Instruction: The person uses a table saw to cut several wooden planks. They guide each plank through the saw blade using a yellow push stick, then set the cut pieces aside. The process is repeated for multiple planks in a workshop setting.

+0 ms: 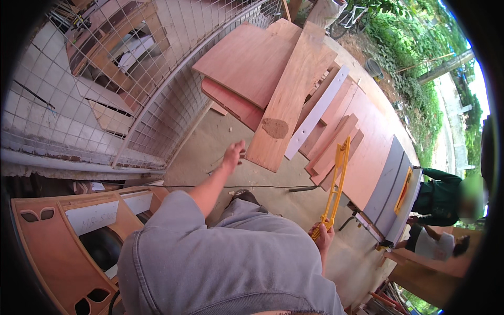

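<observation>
My left hand point(234, 155) reaches forward with loosely curled, parted fingers and nothing in them, just left of the near end of a long wooden plank point(283, 94) that has a rough brown patch on it. The plank lies over stacked plywood panels point(241, 63). Low at my right side, my right hand point(321, 233) grips the lower end of a long yellow plastic tool point(338, 178), which points up past some short stacked boards point(336, 142). A narrow white strip with holes point(315, 115) lies between the plank and those boards.
A wire mesh fence point(105, 52) runs along the left. Plywood speaker cabinets point(63, 236) sit low left. A grey table saw point(386, 189) stands at right, with two people point(438, 194) point(436, 241) beside it. A black cable point(268, 186) crosses the floor. A bicycle point(349, 21) and greenery are behind.
</observation>
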Demonstrator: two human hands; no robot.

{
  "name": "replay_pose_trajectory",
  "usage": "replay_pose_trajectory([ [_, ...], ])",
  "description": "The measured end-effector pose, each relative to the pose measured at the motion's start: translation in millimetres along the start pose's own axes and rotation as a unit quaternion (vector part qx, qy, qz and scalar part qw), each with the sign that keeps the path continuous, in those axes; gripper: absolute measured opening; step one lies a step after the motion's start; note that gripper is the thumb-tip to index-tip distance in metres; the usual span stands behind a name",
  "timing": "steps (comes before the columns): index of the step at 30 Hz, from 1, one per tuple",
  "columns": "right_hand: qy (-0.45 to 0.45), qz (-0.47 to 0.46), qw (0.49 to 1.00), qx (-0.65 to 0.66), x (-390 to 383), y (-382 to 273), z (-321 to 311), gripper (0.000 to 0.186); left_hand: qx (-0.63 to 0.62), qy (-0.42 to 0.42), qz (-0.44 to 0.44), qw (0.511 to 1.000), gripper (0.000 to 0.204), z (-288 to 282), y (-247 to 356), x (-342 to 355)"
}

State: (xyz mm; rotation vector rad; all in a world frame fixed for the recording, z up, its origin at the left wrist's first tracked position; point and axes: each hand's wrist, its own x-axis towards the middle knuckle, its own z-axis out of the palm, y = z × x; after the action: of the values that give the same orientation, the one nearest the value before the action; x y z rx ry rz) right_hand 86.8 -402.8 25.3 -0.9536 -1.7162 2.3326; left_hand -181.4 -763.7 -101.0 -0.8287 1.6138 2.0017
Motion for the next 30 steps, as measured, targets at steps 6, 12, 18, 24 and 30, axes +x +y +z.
replay_pose_trajectory([
  [6, -0.024, 0.023, 0.999, 0.012, -0.5, 0.1, 8.4, 0.029, 0.244, -0.160, 0.045, 0.955, 0.068, 38.5, 40.3, 29.3],
  [12, -0.048, 0.024, 0.998, 0.009, 14.0, -5.1, 31.5, 0.030, 0.417, -0.012, 0.160, 0.895, 0.064, 75.9, 58.9, -36.0],
  [18, -0.100, 0.085, 0.987, 0.095, 41.0, 1.3, 52.0, 0.038, 0.401, -0.028, 0.164, 0.901, 0.059, 83.9, 54.3, -74.6],
  [24, -0.104, 0.123, 0.982, 0.103, 72.9, 21.9, 69.1, 0.044, 0.295, -0.121, 0.104, 0.942, 0.051, 89.5, 13.5, -101.6],
  [30, -0.068, 0.171, 0.962, 0.201, 54.0, 23.3, 64.3, 0.039, 0.191, -0.292, 0.040, 0.936, 0.046, 87.3, -16.0, -113.2],
])
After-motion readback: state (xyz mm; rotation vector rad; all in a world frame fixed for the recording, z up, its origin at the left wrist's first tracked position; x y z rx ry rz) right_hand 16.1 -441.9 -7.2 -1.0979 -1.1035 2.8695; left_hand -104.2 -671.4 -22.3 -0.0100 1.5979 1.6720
